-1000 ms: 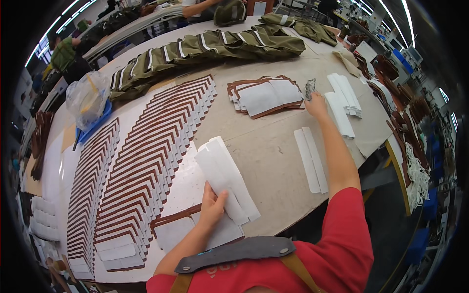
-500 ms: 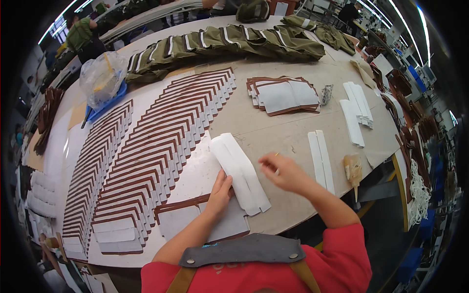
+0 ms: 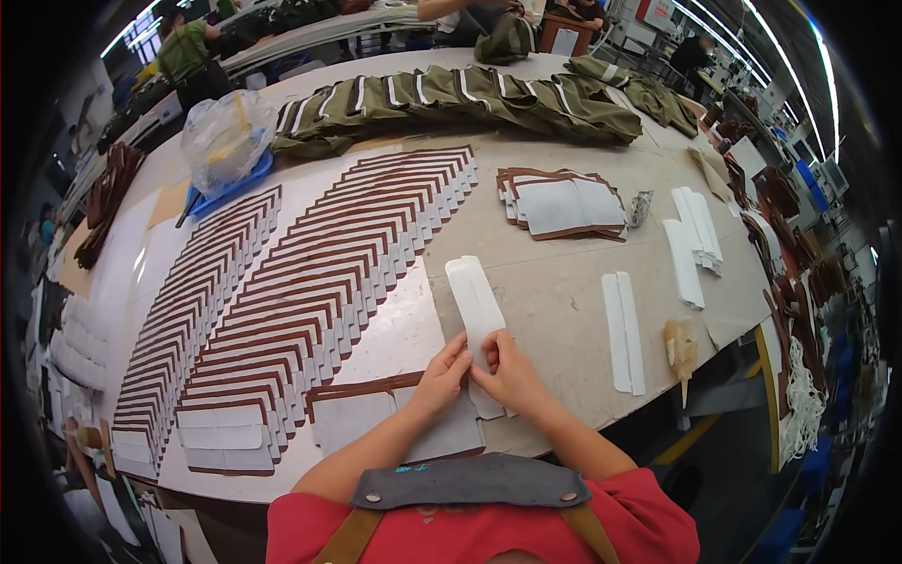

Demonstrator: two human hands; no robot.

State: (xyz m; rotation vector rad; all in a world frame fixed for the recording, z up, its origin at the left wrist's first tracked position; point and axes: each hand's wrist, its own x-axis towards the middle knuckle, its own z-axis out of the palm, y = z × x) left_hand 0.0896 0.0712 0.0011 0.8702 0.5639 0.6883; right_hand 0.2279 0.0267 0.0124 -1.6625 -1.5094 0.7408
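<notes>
A white, slotted strip of stiff sheet [image 3: 474, 293] stands tilted up between my hands, over the near part of the table. My left hand [image 3: 443, 376] grips its left edge, while my right hand [image 3: 510, 374] pinches the other edge with bent fingers. Both thumbs come close together on its face. Under my left forearm lies a grey panel with brown edges [image 3: 352, 425], partly hidden by the arm. Right of my hands rests a pair of white strips [image 3: 622, 334] side by side.
Overlapping rows of brown-edged pieces [image 3: 310, 282] cover the left. Behind are a panel stack [image 3: 571, 207], a plastic bag [image 3: 225, 141] on a blue tray and folded green garments [image 3: 451, 108]. A nozzle bottle [image 3: 680, 346] and more white strips [image 3: 693, 230] lie right.
My right hand has come in from the right and taken hold of the white strip. The strip has moved slightly right and turned more upright. The whole view has shifted a little.
</notes>
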